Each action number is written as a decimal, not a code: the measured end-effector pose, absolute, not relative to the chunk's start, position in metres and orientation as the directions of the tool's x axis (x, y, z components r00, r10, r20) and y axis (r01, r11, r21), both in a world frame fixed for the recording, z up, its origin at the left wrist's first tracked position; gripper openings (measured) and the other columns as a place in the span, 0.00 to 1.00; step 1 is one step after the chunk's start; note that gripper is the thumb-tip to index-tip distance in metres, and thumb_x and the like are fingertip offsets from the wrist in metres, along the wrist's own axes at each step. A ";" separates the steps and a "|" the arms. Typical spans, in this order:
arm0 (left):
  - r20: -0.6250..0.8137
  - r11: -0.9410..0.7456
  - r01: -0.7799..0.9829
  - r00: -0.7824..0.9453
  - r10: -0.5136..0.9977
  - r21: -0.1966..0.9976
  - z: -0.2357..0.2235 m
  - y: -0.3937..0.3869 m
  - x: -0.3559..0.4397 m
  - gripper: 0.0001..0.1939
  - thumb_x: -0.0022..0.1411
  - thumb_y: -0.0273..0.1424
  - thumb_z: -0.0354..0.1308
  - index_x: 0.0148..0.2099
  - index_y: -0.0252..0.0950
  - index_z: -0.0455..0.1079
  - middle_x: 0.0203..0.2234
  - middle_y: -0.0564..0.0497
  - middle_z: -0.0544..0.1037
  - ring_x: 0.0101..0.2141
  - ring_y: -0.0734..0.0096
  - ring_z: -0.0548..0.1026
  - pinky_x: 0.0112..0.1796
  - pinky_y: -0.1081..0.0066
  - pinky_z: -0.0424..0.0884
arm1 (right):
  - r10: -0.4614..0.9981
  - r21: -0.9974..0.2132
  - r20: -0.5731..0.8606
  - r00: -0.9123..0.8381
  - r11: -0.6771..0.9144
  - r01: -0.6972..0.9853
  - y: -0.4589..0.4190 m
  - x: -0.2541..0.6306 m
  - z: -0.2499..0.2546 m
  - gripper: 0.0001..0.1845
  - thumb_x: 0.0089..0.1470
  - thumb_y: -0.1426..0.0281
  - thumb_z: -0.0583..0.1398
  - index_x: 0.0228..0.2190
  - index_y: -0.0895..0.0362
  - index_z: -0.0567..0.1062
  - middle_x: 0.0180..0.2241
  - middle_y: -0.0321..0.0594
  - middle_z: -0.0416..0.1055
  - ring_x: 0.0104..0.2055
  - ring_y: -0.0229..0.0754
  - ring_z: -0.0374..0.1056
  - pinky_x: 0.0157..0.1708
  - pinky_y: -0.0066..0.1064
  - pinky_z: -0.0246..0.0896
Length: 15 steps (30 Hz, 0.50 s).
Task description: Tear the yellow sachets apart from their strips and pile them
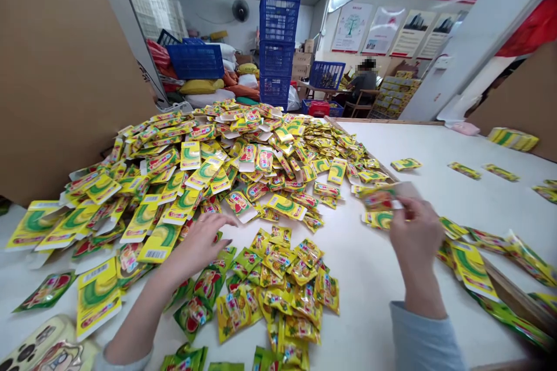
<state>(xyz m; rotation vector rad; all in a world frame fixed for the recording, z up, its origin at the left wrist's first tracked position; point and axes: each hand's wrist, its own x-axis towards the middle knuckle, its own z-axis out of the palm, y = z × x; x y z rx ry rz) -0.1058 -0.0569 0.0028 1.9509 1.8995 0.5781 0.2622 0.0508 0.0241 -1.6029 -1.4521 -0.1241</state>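
My right hand (416,231) grips a small yellow and red carton (378,197) above the white table (348,278); the carton is blurred and a pale flap stands out near my fingers. Another yellow carton (378,219) shows just below it. At the near edge of a big heap of small yellow cartons (190,155), my left hand (201,243) hangs with its fingers stretched and apart. Beside that hand lie green foil packets (208,285), and a cluster of yellow foil packets (278,293) spreads to their right. Nothing shows in the left hand.
A wooden strip (513,290) divides the table at right, with cartons and packets around it. Cardboard (56,69) walls the left side. A patterned case (47,348) lies at bottom left. Blue crates (278,58) stand behind, and a person (365,81) sits at the back.
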 end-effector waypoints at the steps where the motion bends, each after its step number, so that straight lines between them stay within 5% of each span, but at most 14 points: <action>1: 0.007 0.005 0.901 -0.009 1.000 0.435 -0.001 -0.057 -0.116 0.16 0.51 0.34 0.54 0.45 0.42 0.68 0.46 0.46 0.70 0.51 0.52 0.60 0.49 0.54 0.54 | 0.678 -0.476 0.653 0.337 0.021 0.879 0.056 0.275 0.026 0.18 0.48 0.70 0.51 0.40 0.61 0.72 0.42 0.54 0.68 0.39 0.54 0.65 0.33 0.42 0.59; 4: -0.075 0.072 0.969 -0.056 0.996 0.237 -0.012 -0.059 -0.126 0.18 0.43 0.33 0.59 0.40 0.39 0.70 0.42 0.45 0.72 0.47 0.49 0.62 0.46 0.54 0.56 | 0.706 -0.340 0.636 0.312 -0.106 0.934 0.060 0.276 0.022 0.23 0.48 0.70 0.52 0.46 0.64 0.68 0.48 0.59 0.63 0.44 0.58 0.63 0.33 0.42 0.58; 8: -0.079 0.090 0.981 -0.077 0.994 0.170 -0.017 -0.059 -0.118 0.10 0.43 0.34 0.59 0.31 0.36 0.68 0.34 0.44 0.73 0.42 0.48 0.64 0.41 0.56 0.57 | 0.918 -0.363 0.373 -0.137 0.280 0.889 0.045 0.209 -0.003 0.14 0.51 0.71 0.50 0.39 0.60 0.70 0.33 0.47 0.71 0.35 0.48 0.66 0.33 0.37 0.59; 12: -0.077 0.088 0.968 -0.072 0.994 0.233 -0.015 -0.057 -0.117 0.10 0.48 0.37 0.54 0.32 0.37 0.63 0.31 0.47 0.73 0.37 0.56 0.67 0.35 0.64 0.60 | 0.831 -0.379 0.238 -0.503 0.556 0.739 0.026 0.149 -0.029 0.14 0.47 0.68 0.57 0.39 0.55 0.70 0.38 0.41 0.69 0.42 0.43 0.64 0.40 0.32 0.59; 15: -0.043 0.114 0.867 -0.106 0.993 0.486 -0.014 -0.054 -0.114 0.11 0.54 0.38 0.50 0.37 0.38 0.62 0.27 0.51 0.73 0.29 0.64 0.70 0.30 0.68 0.62 | 0.764 -0.388 0.211 -0.610 0.638 0.665 0.024 0.134 -0.040 0.19 0.44 0.67 0.61 0.41 0.55 0.70 0.41 0.43 0.67 0.44 0.46 0.61 0.44 0.34 0.56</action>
